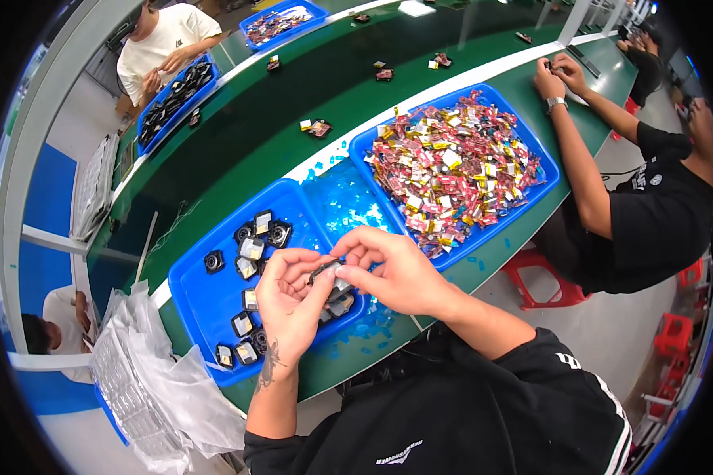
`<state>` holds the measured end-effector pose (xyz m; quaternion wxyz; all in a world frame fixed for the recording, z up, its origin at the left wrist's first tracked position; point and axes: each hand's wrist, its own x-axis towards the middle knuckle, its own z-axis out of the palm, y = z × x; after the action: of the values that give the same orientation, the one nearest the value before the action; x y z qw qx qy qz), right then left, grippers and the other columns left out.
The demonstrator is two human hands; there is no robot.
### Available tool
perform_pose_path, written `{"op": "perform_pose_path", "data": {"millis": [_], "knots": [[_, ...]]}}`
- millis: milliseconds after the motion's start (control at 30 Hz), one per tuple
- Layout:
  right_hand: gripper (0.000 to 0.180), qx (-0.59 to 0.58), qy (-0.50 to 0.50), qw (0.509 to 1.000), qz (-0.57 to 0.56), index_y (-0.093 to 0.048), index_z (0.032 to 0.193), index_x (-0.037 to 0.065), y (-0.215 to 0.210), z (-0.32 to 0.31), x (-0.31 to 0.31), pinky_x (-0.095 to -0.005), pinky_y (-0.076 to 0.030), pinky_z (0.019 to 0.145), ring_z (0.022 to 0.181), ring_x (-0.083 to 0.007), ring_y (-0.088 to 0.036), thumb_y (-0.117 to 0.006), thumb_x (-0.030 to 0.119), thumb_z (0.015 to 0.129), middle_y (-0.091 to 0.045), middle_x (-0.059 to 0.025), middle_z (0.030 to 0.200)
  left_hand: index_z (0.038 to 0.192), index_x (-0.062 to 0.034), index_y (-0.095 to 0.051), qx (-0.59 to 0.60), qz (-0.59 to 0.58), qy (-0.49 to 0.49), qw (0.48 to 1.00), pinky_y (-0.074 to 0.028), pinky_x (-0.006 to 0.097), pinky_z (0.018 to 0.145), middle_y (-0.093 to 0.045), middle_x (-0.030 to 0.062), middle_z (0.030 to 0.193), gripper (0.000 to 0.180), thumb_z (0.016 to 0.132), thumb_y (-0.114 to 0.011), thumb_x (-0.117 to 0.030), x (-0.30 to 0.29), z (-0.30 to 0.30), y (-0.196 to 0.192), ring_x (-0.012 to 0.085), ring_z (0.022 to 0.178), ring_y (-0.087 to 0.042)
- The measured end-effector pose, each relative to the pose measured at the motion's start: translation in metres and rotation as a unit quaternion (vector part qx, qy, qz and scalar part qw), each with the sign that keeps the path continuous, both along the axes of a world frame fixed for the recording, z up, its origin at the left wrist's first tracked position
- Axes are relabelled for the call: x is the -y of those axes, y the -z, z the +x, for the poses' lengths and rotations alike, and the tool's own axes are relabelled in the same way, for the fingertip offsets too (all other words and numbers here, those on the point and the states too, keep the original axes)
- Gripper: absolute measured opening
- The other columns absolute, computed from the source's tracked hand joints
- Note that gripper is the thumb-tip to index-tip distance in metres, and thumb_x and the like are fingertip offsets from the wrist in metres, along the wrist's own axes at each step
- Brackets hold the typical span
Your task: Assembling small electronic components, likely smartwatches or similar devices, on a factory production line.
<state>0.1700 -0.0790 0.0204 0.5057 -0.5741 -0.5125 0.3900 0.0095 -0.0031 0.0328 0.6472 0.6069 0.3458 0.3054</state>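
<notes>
My left hand (289, 305) and my right hand (396, 273) meet over the front edge of a blue tray (200, 297). Between their fingertips they pinch a small black plastic housing (323, 271), partly covered by the fingers. Several similar black square housings (279, 233) lie in that tray, some with a round ring up, others with a pale silver block showing. Part of the pile is hidden under my hands. To the right, a second blue tray (553, 168) is heaped with small red circuit boards (459, 162) that carry yellow tape and white blocks.
Blue film scraps (356, 198) litter the green bench between the trays. Loose boards (318, 127) lie on the green belt beyond. Plastic-wrapped trays (139, 396) are stacked at left. Co-workers sit at right and across the belt; a red stool (543, 281) stands at right.
</notes>
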Motion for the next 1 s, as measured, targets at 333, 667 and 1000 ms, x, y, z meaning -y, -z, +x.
{"op": "perform_pose_path", "data": {"millis": [333,667,1000], "knots": [[0.01,-0.097,0.13,0.985,0.056,-0.062,0.093,-0.001,0.013,0.001,0.039,-0.0262,-0.053,0.066,0.077,-0.0132,-0.063,-0.067,-0.002,0.085,-0.061,-0.0098,0.098,0.116,0.0077,-0.056,0.187,-0.151,-0.002,0.971,-0.054,0.032,0.086,-0.066,0.0197,0.106,0.026,0.097,-0.055,-0.01,0.023,0.014,0.04,0.0242,0.093,-0.068],[0.018,0.461,0.173,0.867,0.077,-0.067,0.087,0.005,0.007,0.11,0.062,-0.0378,-0.046,0.072,0.081,-0.0279,-0.057,-0.075,0.003,0.071,-0.059,-0.0081,0.087,0.134,0.0024,-0.046,0.108,-0.156,0.001,0.982,-0.05,0.023,0.061,-0.066,0.0178,0.108,0.038,0.097,-0.052,-0.009,0.008,0.008,0.027,0.0111,0.07,-0.06],[0.016,-0.017,0.159,0.986,0.057,-0.062,0.088,-0.001,-0.019,0.063,0.051,-0.0173,-0.042,0.058,0.065,-0.0033,-0.055,-0.074,-0.004,0.078,-0.061,-0.001,0.08,0.114,-0.0122,-0.069,-0.003,0.115,0.09,0.989,-0.046,0.023,0.074,-0.054,0.0057,0.118,0.035,0.079,-0.075,-0.006,0.015,0.0,0.027,0.0114,0.093,-0.055]]}}
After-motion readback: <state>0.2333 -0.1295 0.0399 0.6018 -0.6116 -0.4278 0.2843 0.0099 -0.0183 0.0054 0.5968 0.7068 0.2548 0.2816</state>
